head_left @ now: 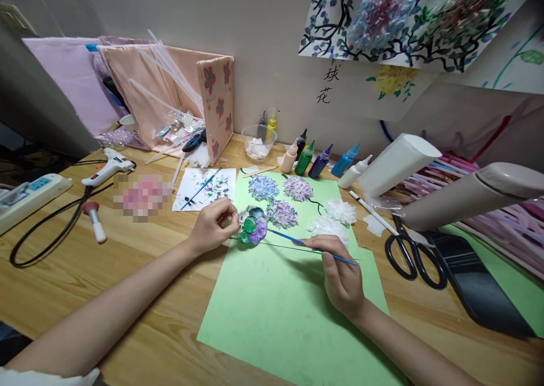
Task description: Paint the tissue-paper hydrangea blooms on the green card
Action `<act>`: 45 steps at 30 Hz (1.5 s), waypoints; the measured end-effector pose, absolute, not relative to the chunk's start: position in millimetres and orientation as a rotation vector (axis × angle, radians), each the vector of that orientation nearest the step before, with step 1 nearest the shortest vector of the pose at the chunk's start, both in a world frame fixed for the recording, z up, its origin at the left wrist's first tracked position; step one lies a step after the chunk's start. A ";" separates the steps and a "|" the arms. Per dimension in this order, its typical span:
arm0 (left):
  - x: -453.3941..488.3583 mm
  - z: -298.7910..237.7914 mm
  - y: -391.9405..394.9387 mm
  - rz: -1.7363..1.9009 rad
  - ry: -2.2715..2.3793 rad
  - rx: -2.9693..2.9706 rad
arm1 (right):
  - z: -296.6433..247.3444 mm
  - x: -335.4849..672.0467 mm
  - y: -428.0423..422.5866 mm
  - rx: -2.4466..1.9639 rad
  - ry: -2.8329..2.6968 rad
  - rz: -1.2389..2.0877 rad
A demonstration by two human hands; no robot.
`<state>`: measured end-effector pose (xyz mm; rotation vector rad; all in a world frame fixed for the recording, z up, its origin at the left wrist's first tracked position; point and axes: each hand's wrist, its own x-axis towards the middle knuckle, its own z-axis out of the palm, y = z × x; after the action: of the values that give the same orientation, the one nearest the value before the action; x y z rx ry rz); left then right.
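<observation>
My left hand (216,225) pinches the edge of a small flower-shaped paint palette (258,232) with green, purple and dark paint in its wells. A thin blue paintbrush (340,256) is gripped in my right hand (343,272), its tip pointing left and close to the palette; whether it touches paint I cannot tell. Beneath lies a large green paper sheet (293,306). On it sit a blue crumpled paper flower (263,187), a lilac flower (298,188) and a purple flower (282,213). White paper flowers (340,211) lie beyond my right hand, which partly covers one.
Paint bottles (321,161) and a clear bowl (258,143) line the back. Left are a paint-marked paper (204,189) with another brush, a glue gun (109,167) and a power strip (32,196). Right are black scissors (414,255) and a grey bottle (459,199).
</observation>
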<state>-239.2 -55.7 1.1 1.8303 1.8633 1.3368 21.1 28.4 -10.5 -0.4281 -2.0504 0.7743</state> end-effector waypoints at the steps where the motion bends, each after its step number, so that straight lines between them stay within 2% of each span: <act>1: -239.3 0.9 -55.8 1.348 1.874 1.824 | -9.7 15.5 26.9 -0.432 -2.007 0.767; 8: -240.0 -0.2 -56.2 1.369 1.921 1.806 | -8.7 -21.8 25.1 -0.369 -1.823 0.762; 28: -239.9 -1.1 -55.1 1.359 1.897 1.802 | -14.5 -16.4 25.3 -0.347 -1.906 0.797; 45: -239.7 -0.4 -55.7 1.334 1.898 1.791 | -14.1 -15.8 27.3 -0.354 -1.972 0.678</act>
<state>-239.7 -55.7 -0.4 1.7913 1.8980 1.3342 -15.8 27.3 -14.1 -0.3545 -1.9723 0.6783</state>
